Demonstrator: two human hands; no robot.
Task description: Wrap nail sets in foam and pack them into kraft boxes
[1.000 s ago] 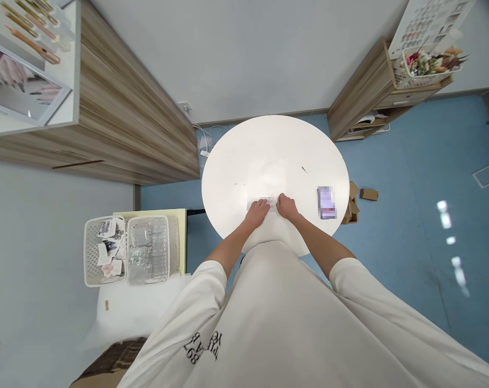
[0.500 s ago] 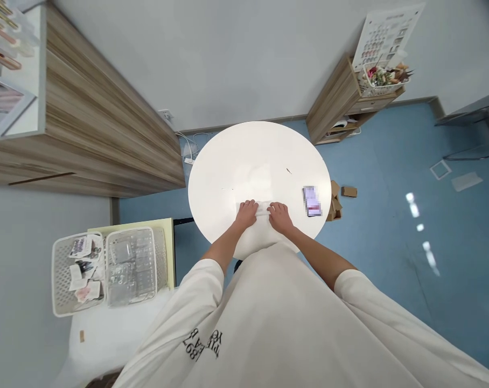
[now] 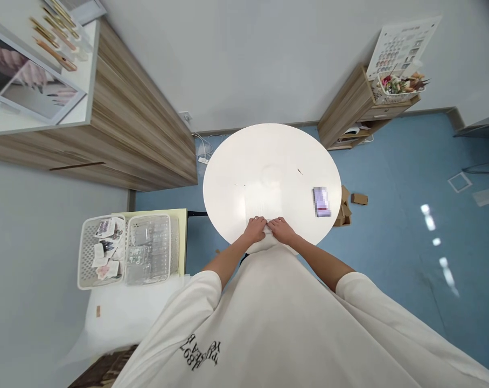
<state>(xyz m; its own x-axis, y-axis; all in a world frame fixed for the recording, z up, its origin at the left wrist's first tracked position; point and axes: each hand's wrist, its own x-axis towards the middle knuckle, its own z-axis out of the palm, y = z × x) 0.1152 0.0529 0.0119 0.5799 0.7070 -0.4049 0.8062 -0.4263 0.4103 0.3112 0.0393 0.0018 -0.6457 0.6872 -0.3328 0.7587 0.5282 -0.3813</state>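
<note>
My left hand (image 3: 255, 229) and my right hand (image 3: 282, 230) rest side by side at the near part of the white oval table (image 3: 228, 172), their fingertips almost meeting. Both have curled fingers, closed on the near end of a thin, whitish, see-through sheet (image 3: 263, 205). The sheet lies flat on the tabletop beyond my fingers and is hard to tell from the white surface; its material cannot be made out. Some white material also shows between my hands and my shirt.
A blurred purple rectangular item (image 3: 321, 202) lies at the table's right, and a small dark sliver (image 3: 300, 171) farther back. Cardboard boxes (image 3: 343, 213) sit on the floor to the right. White baskets (image 3: 147, 218) stand left, below a wooden cabinet (image 3: 147, 113). A smaller cabinet (image 3: 343, 108) is at back right.
My hands have drawn closer together and nearer to my body, toward the table's near edge. More of the sheet shows beyond them. The view has shifted slightly left.
</note>
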